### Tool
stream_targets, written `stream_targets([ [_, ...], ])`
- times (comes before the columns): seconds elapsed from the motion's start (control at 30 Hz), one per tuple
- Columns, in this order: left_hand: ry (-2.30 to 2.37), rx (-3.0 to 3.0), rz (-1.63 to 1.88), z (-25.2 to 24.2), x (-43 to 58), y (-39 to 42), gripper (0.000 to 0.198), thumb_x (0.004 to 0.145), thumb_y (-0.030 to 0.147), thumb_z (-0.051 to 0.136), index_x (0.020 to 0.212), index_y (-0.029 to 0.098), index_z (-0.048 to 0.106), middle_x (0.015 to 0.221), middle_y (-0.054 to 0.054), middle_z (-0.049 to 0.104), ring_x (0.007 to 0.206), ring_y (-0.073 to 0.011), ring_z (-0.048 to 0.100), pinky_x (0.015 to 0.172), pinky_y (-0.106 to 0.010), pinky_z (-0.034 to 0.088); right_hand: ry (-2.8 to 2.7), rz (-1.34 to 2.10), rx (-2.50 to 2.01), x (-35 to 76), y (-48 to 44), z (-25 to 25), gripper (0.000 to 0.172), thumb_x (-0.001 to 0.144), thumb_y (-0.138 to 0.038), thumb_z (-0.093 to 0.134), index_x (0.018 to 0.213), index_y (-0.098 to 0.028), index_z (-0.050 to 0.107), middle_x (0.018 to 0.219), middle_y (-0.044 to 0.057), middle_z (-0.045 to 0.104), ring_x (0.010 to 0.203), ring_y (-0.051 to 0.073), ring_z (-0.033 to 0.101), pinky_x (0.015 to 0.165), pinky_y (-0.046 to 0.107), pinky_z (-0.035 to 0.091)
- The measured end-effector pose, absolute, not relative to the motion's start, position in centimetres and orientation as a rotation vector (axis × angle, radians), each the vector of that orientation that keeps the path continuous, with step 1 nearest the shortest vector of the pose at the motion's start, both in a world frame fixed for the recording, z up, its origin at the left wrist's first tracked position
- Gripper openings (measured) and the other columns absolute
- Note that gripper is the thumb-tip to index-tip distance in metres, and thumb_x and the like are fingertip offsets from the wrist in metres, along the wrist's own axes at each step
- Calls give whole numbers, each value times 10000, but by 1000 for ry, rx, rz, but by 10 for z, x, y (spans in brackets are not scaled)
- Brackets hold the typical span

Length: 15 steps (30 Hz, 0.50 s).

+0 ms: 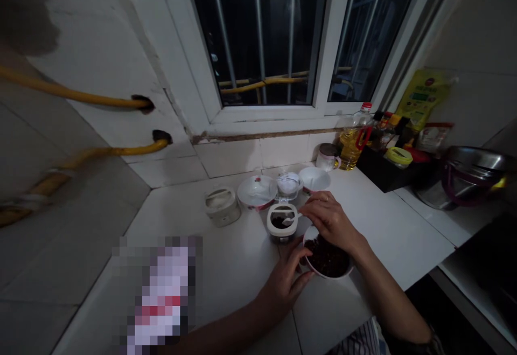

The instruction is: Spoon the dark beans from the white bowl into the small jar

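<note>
A white bowl [323, 276] of dark food sits on the white counter [226, 269] near its front edge. The left hand [283, 284] grips its rim. Above it, the right hand [330, 220] pinches a small white spoon [291, 219] whose tip rests in an open seasoning jar [271, 225] just beside the bowl. An oil bottle [352, 145] stands by the window.

White bowl [319, 273] of dark food, upright, just right of open jar [271, 229], small white spoon [290, 219] over jar's mouth
</note>
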State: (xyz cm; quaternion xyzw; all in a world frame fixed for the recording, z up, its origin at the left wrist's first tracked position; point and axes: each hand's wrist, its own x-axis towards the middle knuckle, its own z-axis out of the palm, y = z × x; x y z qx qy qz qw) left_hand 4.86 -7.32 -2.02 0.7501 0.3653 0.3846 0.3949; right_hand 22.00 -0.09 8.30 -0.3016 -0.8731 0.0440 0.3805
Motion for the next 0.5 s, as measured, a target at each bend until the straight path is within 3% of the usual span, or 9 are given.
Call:
stream_targets([
  [0.2,912,1898,988,-20,50,-72,246,882,186,537,1125,229,534,1386,-111,440,909,-168,607,827,-312,531,-2386,-83,-742,218,3,86,290,916,-76,427,999,-161,692,767,80,693,885,226,586,882,422,464],
  [0.5,903,1910,986,-19,50,-72,252,886,179,530,1134,227,528,1382,-121,450,834,-150,596,815,-310,536,-2196,189,-774,229,2,89,212,942,-185,471,932,-188,683,806,70,686,881,212,589,845,383,468],
])
